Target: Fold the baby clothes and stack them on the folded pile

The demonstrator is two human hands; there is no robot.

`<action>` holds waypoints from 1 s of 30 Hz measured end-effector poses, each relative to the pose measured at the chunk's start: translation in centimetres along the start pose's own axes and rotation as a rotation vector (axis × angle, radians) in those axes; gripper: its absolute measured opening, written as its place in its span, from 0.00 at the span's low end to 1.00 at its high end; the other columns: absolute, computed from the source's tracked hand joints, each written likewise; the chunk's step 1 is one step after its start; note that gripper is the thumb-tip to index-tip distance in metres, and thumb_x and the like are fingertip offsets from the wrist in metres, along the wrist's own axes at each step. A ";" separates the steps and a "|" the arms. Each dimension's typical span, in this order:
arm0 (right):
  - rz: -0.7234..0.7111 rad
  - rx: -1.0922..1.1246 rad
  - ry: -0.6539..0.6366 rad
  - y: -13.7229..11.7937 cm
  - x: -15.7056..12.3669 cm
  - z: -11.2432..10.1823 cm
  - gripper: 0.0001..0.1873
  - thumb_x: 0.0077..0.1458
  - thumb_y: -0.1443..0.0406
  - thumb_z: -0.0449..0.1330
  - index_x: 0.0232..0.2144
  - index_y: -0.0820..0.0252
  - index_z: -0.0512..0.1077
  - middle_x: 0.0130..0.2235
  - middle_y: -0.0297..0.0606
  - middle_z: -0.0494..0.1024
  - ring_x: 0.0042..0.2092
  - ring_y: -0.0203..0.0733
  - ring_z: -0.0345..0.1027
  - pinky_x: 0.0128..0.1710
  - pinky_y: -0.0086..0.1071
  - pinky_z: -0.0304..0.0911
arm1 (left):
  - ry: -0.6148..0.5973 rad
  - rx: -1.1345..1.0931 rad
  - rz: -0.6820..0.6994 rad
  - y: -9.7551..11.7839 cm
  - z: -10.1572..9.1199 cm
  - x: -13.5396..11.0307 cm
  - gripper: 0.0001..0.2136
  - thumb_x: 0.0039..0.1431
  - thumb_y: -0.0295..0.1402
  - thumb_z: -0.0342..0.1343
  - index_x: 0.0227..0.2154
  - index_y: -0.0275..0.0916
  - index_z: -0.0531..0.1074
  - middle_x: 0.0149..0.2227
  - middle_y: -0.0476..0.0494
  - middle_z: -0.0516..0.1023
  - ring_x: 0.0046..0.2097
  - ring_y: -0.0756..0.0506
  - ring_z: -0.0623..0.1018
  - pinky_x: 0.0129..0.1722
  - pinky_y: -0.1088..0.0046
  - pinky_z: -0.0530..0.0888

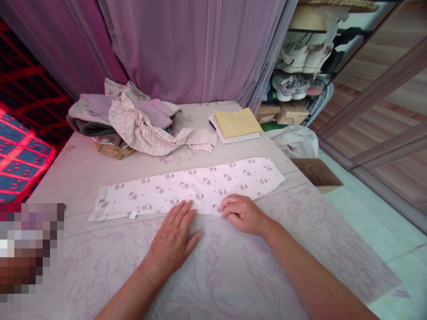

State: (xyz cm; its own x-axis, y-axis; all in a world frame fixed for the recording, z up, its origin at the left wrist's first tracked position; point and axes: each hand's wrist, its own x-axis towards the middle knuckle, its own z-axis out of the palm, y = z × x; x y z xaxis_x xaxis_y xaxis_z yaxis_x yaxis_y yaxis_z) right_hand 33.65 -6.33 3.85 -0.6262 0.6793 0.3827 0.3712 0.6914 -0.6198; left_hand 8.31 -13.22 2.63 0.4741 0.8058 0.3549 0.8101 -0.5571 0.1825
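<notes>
Left hand [172,238] flat, right hand [243,214] pinching garment [185,190]; long axis crosswise, rising rightward

There are two hands [174,234] [244,215], one printed garment [187,184], one clothes heap [135,122].

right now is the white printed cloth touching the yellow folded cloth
Apart: the head view shows patterned cover between the white printed cloth and the yellow folded cloth.

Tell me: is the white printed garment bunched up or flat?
Flat: the printed garment stretches in a long, smooth strip, left hand and right hand at its near edge.
</notes>
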 end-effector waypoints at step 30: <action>-0.026 -0.051 -0.090 -0.3 0.4 -0.1 0.16 0.49 0.75 0.56 0.35 0.54 0.78 0.37 0.36 0.77 0.38 0.37 0.70 0.40 0.33 0.66 | -0.077 0.037 -0.048 0.0 -0.3 0.3 0.18 0.62 0.37 0.51 0.55 0.46 0.69 0.62 0.39 0.64 0.62 0.35 0.64 0.59 0.52 0.66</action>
State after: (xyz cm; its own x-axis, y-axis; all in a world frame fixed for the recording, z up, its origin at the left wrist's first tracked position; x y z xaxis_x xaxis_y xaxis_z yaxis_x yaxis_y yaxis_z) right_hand 33.38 -6.30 4.28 -0.6941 0.6378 0.3338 0.3870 0.7216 -0.5740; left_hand 8.33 -13.08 2.99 0.4580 0.8454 0.2747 0.8442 -0.5105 0.1636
